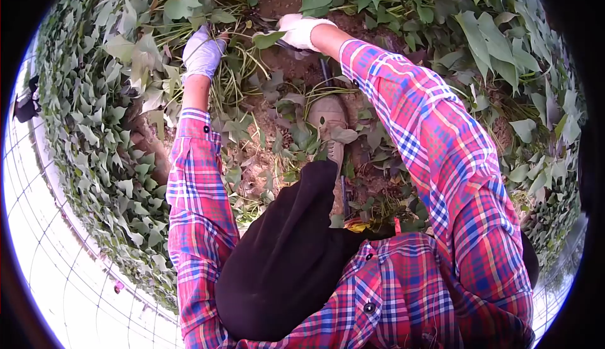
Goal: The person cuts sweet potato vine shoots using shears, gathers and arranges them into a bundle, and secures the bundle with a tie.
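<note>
My left hand (203, 53), in a pale glove, is closed around thin green vine stems (230, 75) at the upper left of the middle. My right hand (296, 32), in a white glove, is curled near the top centre. Something dark and narrow shows under its palm, partly hidden, and its kind is not clear. Between the two hands, a single green leaf (269, 40) and loose stems cross over brown soil. Leafy vines with pointed leaves, like sweet potato, surround both hands.
My brown shoe (328, 114) stands on the soil among the vines, below my right hand. A thin dark hose (325, 72) runs along the ground beside it. Dense foliage (94, 141) fills the left side, with a wire mesh fence (57, 248) beyond. More large leaves (498, 50) hang at the upper right.
</note>
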`<action>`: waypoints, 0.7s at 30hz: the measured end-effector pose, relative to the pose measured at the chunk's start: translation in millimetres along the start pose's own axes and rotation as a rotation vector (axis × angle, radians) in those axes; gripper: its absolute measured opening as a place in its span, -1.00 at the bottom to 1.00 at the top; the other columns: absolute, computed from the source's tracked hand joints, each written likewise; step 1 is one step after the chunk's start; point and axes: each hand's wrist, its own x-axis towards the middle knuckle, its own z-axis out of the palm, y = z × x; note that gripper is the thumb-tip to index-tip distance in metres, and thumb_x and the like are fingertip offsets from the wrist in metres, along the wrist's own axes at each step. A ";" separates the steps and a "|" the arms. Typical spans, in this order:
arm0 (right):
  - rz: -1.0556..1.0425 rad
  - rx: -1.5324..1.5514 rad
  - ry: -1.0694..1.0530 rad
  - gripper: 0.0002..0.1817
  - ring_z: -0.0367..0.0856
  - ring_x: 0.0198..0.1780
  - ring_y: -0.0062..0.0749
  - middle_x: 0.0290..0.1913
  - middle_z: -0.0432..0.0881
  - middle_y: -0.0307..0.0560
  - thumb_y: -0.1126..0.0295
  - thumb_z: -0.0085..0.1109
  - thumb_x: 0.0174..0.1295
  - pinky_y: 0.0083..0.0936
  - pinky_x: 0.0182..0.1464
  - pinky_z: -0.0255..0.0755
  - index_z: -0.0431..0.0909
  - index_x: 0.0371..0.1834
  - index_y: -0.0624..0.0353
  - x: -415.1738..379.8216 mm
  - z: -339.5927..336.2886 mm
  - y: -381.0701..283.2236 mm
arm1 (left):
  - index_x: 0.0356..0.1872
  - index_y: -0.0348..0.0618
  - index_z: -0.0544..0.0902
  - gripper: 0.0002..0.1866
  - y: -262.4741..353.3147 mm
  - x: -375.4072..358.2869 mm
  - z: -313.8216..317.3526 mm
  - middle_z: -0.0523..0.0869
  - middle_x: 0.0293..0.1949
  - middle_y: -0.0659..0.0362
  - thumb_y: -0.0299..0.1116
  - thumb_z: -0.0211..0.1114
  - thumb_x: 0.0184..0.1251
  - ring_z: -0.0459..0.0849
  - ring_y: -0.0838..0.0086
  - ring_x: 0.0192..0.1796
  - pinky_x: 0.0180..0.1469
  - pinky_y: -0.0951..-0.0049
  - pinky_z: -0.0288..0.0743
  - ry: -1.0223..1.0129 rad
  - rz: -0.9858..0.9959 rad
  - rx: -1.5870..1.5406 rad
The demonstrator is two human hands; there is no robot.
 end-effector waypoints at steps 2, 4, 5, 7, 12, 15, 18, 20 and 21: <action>0.016 0.720 -0.139 -0.61 0.66 -0.41 -0.36 -0.31 0.70 0.07 0.14 -0.05 0.31 -0.42 -0.45 0.44 0.59 -0.27 0.30 8.4 12.0 18.0 | 0.00 -0.16 0.59 -0.45 11.2 -5.7 -6.3 0.70 -0.27 -0.09 0.02 0.34 0.09 0.68 0.03 -0.18 -0.16 0.15 0.56 -0.009 -0.001 -0.017; -0.098 0.917 -0.122 -0.62 0.62 -0.45 -0.34 -0.39 0.67 0.08 0.11 -0.06 0.33 -0.44 -0.45 0.45 0.53 -0.24 0.26 -0.9 13.9 22.2 | 0.01 -0.15 0.59 -0.46 13.2 -10.1 -9.9 0.71 -0.27 -0.08 0.00 0.35 0.08 0.68 0.03 -0.19 -0.16 0.16 0.56 -0.005 0.018 -0.067; -0.144 0.735 -0.094 -0.51 0.58 -0.47 -0.37 -0.47 0.62 0.03 -0.05 0.07 0.28 -0.49 -0.47 0.44 0.50 -0.22 0.26 14.9 15.3 31.5 | 0.01 -0.15 0.59 -0.46 14.3 -10.6 -11.7 0.71 -0.27 -0.08 0.00 0.35 0.08 0.68 0.03 -0.19 -0.16 0.16 0.56 -0.004 0.017 -0.066; -0.072 0.902 -0.110 -0.44 0.56 -0.48 -0.39 -0.49 0.58 -0.02 -0.14 0.13 0.21 -0.49 -0.46 0.44 0.50 -0.23 0.25 4.9 13.9 19.7 | 0.01 -0.15 0.59 -0.46 13.7 -11.6 -12.0 0.71 -0.26 -0.08 -0.03 0.36 0.07 0.68 0.05 -0.18 -0.15 0.15 0.55 -0.004 -0.018 -0.061; -0.077 1.068 -0.134 -0.33 0.50 -0.50 -0.48 -0.49 0.53 -0.12 -0.31 0.19 0.07 -0.52 -0.45 0.43 0.52 -0.29 0.21 -8.7 9.3 12.8 | 0.25 -0.20 0.43 -0.29 19.3 -15.6 -20.4 0.66 -0.07 -0.17 -0.07 0.37 0.08 0.66 0.05 -0.04 -0.02 0.27 0.52 -0.139 -0.092 -0.062; -0.137 0.939 -0.049 -0.32 0.42 -0.53 -0.53 -0.52 0.50 -0.16 -0.36 0.09 0.11 -0.53 -0.46 0.40 0.54 -0.38 0.17 -5.4 9.3 15.1 | 0.20 -0.16 0.48 -0.33 18.5 -20.9 -20.1 0.68 -0.12 -0.15 -0.04 0.38 0.08 0.68 0.05 -0.12 -0.10 0.24 0.54 -0.107 -0.108 -0.100; -0.082 0.872 -0.014 -0.30 0.34 -0.56 -0.51 -0.57 0.45 -0.20 -0.41 0.03 0.10 -0.49 -0.48 0.34 0.51 -0.52 0.13 10.0 15.6 20.2 | 0.15 -0.09 0.53 -0.40 12.9 -31.6 -14.0 0.71 -0.21 -0.09 -0.02 0.37 0.10 0.70 0.05 -0.20 -0.18 0.21 0.55 -0.033 -0.096 -0.071; -0.060 0.903 -0.111 -0.48 0.45 -0.52 -0.58 -0.52 0.53 -0.28 -0.24 0.12 0.18 -0.62 -0.45 0.42 0.52 -0.46 0.04 16.1 11.8 25.6 | 0.14 -0.01 0.54 -0.44 11.4 -33.7 -9.7 0.72 -0.22 -0.07 -0.06 0.38 0.11 0.71 0.07 -0.22 -0.19 0.23 0.55 -0.028 -0.103 -0.134; -0.084 0.791 -0.115 -0.45 0.47 -0.52 -0.55 -0.51 0.53 -0.24 -0.25 0.11 0.17 -0.59 -0.45 0.41 0.52 -0.42 0.09 -11.4 -4.0 12.3 | 0.14 -0.01 0.54 -0.44 7.2 -33.3 -4.0 0.72 -0.22 -0.07 -0.06 0.38 0.11 0.71 0.07 -0.22 -0.19 0.23 0.55 -0.029 -0.103 -0.134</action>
